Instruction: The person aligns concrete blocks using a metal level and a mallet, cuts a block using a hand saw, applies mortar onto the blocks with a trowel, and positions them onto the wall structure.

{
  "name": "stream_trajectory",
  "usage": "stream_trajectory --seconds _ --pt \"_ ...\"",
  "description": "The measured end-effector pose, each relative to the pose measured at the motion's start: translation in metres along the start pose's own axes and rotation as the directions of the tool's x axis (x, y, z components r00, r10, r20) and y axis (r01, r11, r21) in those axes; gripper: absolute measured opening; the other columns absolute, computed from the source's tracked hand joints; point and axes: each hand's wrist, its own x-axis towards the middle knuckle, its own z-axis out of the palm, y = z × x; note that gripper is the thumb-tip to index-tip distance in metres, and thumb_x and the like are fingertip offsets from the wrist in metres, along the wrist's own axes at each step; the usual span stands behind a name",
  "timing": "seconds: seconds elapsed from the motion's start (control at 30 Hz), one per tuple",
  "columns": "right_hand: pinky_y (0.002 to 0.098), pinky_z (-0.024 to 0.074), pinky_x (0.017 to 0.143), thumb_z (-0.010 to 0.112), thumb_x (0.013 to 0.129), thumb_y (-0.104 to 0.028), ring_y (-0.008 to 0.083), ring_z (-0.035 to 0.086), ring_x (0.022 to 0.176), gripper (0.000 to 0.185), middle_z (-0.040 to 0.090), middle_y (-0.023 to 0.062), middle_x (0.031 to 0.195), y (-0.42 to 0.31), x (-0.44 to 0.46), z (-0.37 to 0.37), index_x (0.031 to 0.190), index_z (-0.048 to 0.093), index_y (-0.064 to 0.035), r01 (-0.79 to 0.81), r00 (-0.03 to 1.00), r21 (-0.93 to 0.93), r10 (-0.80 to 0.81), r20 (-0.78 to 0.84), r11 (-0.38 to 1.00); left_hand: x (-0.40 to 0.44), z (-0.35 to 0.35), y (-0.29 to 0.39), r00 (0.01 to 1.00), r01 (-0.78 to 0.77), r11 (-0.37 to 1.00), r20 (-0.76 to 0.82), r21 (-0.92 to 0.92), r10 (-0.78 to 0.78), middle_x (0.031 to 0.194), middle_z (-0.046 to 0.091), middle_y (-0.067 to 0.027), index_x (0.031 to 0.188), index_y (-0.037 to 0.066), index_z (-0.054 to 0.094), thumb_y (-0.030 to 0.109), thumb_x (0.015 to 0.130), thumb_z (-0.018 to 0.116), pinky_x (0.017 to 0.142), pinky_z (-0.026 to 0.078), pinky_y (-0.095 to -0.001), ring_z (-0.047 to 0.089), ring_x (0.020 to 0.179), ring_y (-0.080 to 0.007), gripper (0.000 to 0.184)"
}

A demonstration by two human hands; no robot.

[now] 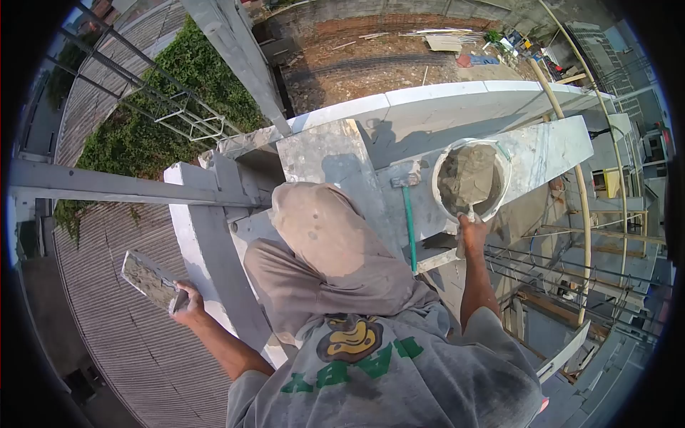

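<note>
My right hand (473, 234) is closed around the handle of a trowel (477, 178), whose blade lies over the grey mortar inside a round white bucket (505, 196). On the left, my left hand (188, 302) grips one end of a flat rectangular board (148, 279) with grey mortar spread on it, held out above the corrugated roof. A hammer with a green handle (409, 227) lies on the planks between my knees and the bucket.
A white block wall (193, 242) runs beside my left leg, and another wall (428, 95) curves ahead. Metal beams (121, 187) cross at left. Planks (549, 146) support the bucket. Bamboo poles (584, 214) and rebar (542, 271) stand at right, with a drop below.
</note>
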Motion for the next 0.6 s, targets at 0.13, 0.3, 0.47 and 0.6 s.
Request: stream_trajectory --seconds 0.13,0.3,0.47,0.6 --pt "0.0271 0.0391 0.044 0.07 0.079 -0.022 0.0114 0.048 0.046 0.024 0.053 0.0022 0.056 -0.021 0.0 0.026 0.081 0.061 -0.0001 0.245 0.924 0.001 -0.234 0.302 0.969 -0.018 0.011 -0.023 0.99 -0.144 0.987 0.013 0.065 0.144 0.103 0.057 -0.0183 0.117 0.003 0.057 0.03 0.083 0.051 0.073 0.056 -0.0401 0.057 0.09 -0.0344 0.044" --pt "0.0322 0.0469 0.058 0.074 0.075 -0.026 0.0181 0.057 0.058 0.038 0.062 0.0112 0.068 -0.076 0.006 0.13 0.095 0.063 0.0043 0.597 0.681 -0.185 -0.371 0.631 0.781 -0.021 0.008 -0.026 0.982 -0.187 0.98 0.001 0.075 0.187 0.105 0.059 -0.0154 0.116 0.005 0.058 0.032 0.083 0.05 0.071 0.058 -0.0398 0.058 0.087 -0.0344 0.044" --pt "0.0406 0.0518 0.073 0.076 0.073 -0.03 0.0384 0.065 0.082 0.041 0.067 0.0205 0.087 -0.095 0.003 0.302 0.101 0.064 -0.0014 0.838 0.37 -0.04 -0.513 0.775 0.544 -0.025 -0.002 -0.023 0.987 -0.149 0.987 0.075 0.055 0.145 0.106 0.058 -0.0163 0.118 0.004 0.057 0.036 0.084 0.048 0.071 0.057 -0.0416 0.057 0.088 -0.0349 0.047" --pt "0.0428 0.051 0.078 0.074 0.073 -0.026 0.0368 0.063 0.089 0.04 0.067 0.0177 0.095 -0.119 -0.033 0.422 0.104 0.061 -0.0042 0.885 0.272 0.019 -0.552 0.788 0.464 -0.046 0.007 -0.042 0.977 -0.198 0.979 0.09 0.041 0.194 0.105 0.056 -0.0189 0.12 0.003 0.054 0.037 0.083 0.05 0.07 0.057 -0.0406 0.057 0.088 -0.0347 0.051"
